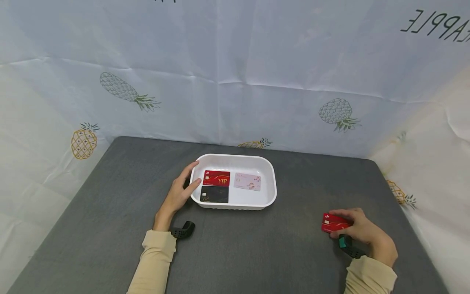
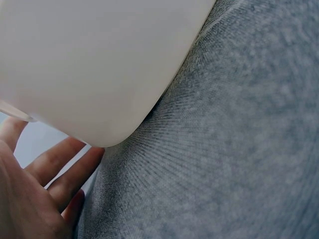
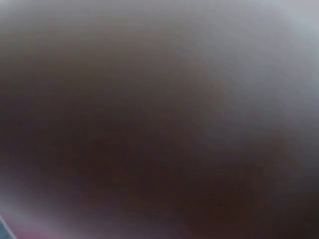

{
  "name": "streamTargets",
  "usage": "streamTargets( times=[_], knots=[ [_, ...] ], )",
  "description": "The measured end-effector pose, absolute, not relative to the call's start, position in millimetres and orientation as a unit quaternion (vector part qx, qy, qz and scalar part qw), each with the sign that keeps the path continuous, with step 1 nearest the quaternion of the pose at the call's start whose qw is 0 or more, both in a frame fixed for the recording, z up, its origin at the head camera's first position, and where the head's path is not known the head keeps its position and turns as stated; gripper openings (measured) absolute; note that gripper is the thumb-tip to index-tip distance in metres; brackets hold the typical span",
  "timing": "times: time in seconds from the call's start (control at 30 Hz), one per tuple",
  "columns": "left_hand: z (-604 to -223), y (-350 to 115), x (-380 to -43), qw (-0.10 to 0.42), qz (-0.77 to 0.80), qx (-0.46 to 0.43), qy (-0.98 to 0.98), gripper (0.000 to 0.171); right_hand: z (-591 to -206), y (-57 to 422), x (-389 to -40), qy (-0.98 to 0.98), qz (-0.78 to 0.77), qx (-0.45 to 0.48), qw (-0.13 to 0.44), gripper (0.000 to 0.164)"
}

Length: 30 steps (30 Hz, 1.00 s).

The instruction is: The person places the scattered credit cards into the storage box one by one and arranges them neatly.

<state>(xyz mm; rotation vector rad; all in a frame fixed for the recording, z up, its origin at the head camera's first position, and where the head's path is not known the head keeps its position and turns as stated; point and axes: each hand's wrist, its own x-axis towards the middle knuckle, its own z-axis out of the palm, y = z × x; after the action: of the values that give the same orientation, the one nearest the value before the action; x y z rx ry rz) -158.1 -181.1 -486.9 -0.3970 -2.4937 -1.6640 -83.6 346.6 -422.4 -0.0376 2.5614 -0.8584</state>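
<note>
At the left end of a white plastic tray [image 1: 247, 199], my left hand [image 1: 178, 196] grips the wall, thumb over the rim. The left wrist view shows several of its fingers [image 2: 75, 177] against the tray's outer side. Inside lie a red VIP card [image 1: 213, 174], a black VIP card [image 1: 216, 196] just below it and a pale pink VIP card [image 1: 247, 182] to their right. Off to the right, my right hand [image 1: 363, 228] pinches another red card [image 1: 330, 223] between thumb and fingers, low over the table. Part of this card is hidden by the hand.
The dark grey table [image 1: 257, 253] reaches back to a white cloth [image 1: 220, 110] printed with pineapples. Dark bands circle both wrists: a left wristband [image 1: 183, 230] and a right wristband [image 1: 350, 247]. The right wrist view is mostly a dark blur.
</note>
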Motion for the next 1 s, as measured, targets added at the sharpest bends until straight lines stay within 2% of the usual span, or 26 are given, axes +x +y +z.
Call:
streamTargets(
  times=[0.23,0.43,0.63,1.0],
  knots=[
    [-487.3,-181.1,-158.0,0.058,-0.548,-0.131,-0.824,0.061,-422.0,347.8,-83.2,0.925,-0.312,-0.106,0.192,0.058],
    [-487.7,-180.7,-158.5,0.056,-0.548,-0.129,-0.825,0.061,-418.5,341.9,-82.2,0.93,-0.312,-0.061,0.184,0.063],
    [-487.1,-180.6,-158.0,0.054,-0.549,-0.127,-0.824,0.061,-415.7,330.8,-82.4,0.935,-0.324,-0.052,0.135,0.065],
    [-486.7,-180.6,-158.3,0.051,-0.553,-0.126,-0.822,0.061,-412.7,316.1,-86.2,0.943,-0.313,-0.09,0.072,0.064]
  ],
)
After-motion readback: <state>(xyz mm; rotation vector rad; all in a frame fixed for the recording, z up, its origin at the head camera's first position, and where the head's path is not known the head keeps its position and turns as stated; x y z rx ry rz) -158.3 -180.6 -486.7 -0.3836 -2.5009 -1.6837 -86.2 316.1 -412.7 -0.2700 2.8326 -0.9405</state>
